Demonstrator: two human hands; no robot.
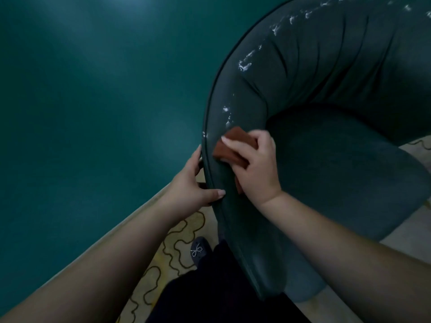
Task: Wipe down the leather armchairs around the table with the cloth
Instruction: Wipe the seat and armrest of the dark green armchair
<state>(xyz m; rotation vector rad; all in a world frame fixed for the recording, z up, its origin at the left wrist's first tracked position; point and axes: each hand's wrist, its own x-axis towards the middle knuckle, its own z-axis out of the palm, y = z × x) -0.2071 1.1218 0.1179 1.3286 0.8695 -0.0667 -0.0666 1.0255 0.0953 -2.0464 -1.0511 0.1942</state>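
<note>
A dark green leather armchair (326,89) with a curved back fills the right side of the head view. White foam streaks run along the top of its backrest. My right hand (256,166) grips a folded reddish-brown cloth (235,145) and presses it on the backrest's inner face, just below the lowest foam. My left hand (193,180) grips the piped outer edge of the backrest, thumb on the inner side, fingers behind the edge.
A teal wall (93,101) stands close on the left. A cream carpet with dark squiggly lines (177,248) covers the floor. My dark-clothed leg and a shoe with a beaded bow (198,250) are beside the chair's back.
</note>
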